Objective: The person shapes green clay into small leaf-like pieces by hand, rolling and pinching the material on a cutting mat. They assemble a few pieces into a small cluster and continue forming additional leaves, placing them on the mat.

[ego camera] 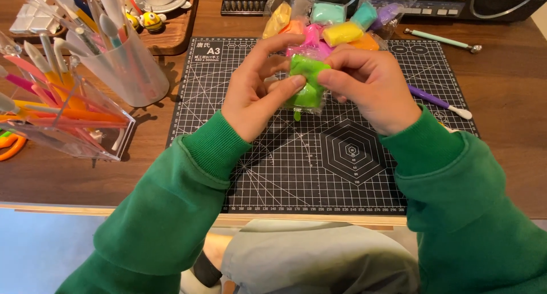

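Head view: a bright green clay packet (306, 80) is pinched between left hand (259, 89) and right hand (367, 86) above the black cutting mat (319, 157), seemingly being opened, a careful peeling of the wrapper being called for.

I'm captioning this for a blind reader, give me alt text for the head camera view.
Two hands in green sleeves, left hand and right hand, hold a bright green clay packet above a black cutting mat. More coloured clay packets lie at the mat's far edge; clear tool holders stand to the left.
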